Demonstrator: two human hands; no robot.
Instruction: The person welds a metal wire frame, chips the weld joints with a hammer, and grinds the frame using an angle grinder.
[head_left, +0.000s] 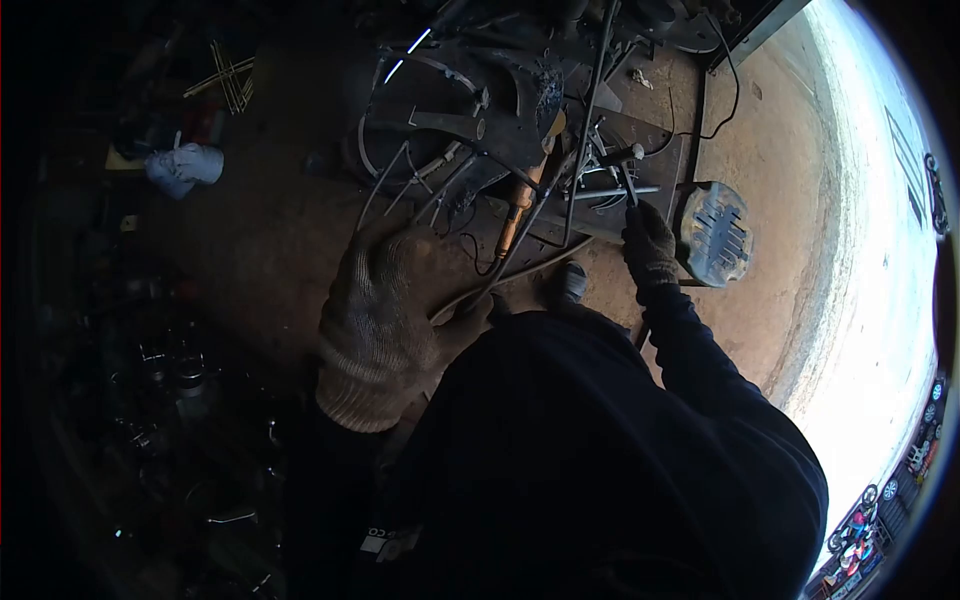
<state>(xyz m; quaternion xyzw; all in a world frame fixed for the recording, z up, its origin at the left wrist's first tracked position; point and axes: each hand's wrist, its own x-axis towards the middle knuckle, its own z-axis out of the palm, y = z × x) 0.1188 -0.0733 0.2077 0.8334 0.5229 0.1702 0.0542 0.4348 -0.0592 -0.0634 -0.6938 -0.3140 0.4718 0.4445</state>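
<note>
My left hand, in a knitted work glove, is raised close to the camera at centre-left. Its fingers are spread, and nothing shows in it. My right hand, in a dark glove, is closed round the handle of a hammer. The hammer's head is up, over metal rods and pieces on the workbench. Between my hands lies an orange angle grinder with its cord trailing down. Beyond my left hand is a dark curved metal frame.
A green and grey plastic stool stands right of my right hand. A pale cloth bundle and thin yellowish rods are at the upper left. Cords and a hose run beside the bench. Small metal parts lie in the dark lower left.
</note>
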